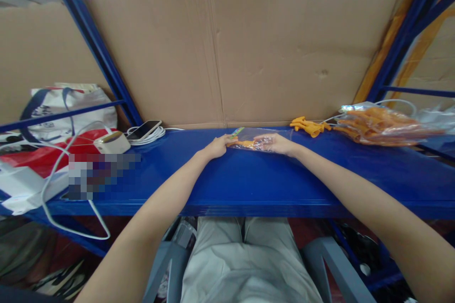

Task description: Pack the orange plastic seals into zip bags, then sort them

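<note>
A small clear plastic bag [253, 139] with orange pieces and a green-blue strip at its left end lies on the blue shelf [249, 180] near the cardboard back wall. My left hand [217, 146] pinches the bag's left end with closed fingers. My right hand [277, 144] rests on the bag's right part, fingers curled onto the plastic. A loose orange toy piece [308, 126] lies just right of the bag.
A large clear bag of orange pieces [380, 125] sits at the right. At the left lie a phone [144, 129] on coiled white cable, a white charger box [113, 142], and a tote bag [67, 104]. Blue rack posts stand on both sides.
</note>
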Tool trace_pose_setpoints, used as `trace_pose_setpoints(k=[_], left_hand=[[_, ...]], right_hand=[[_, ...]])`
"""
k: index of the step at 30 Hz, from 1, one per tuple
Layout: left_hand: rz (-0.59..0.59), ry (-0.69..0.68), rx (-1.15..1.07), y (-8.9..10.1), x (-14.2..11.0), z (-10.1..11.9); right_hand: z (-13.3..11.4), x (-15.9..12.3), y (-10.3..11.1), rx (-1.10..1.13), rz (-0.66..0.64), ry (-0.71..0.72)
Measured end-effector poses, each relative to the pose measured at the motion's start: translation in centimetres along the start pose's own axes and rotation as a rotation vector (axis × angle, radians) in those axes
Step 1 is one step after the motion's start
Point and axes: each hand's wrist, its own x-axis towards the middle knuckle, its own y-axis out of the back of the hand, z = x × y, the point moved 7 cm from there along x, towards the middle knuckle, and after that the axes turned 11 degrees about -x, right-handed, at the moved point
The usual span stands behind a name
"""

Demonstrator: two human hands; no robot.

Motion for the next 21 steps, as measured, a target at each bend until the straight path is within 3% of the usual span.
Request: trace_pose_setpoints(k=[4, 9, 14, 17, 21], left_hand=[[0.013, 0.116, 0.08, 0.6, -0.5, 0.2], [0.065, 0.217, 0.185, 2.1, -1.3, -0.3], [0.137, 0.318, 0.232, 3.7, -2.1, -1.3], [0.192, 0.387, 0.243, 4.4, -2.5, -1.5], [0.218, 0.439, 0.261, 4.7, -2.8, -1.2]], right_hand=[[0.5, 0.4, 2.2, -0.273, 0.125, -0.05], [0.6, -0.8, 7.8, -0.766, 0.388, -0.132], [2.9, -3.6, 13.2, -1.066, 0.571, -0.456], [4.5, -5.0, 14.9, -1.151, 0.596, -0.615], [6.4, -5.8, 15.3, -1.065, 0.509, -0.738]])
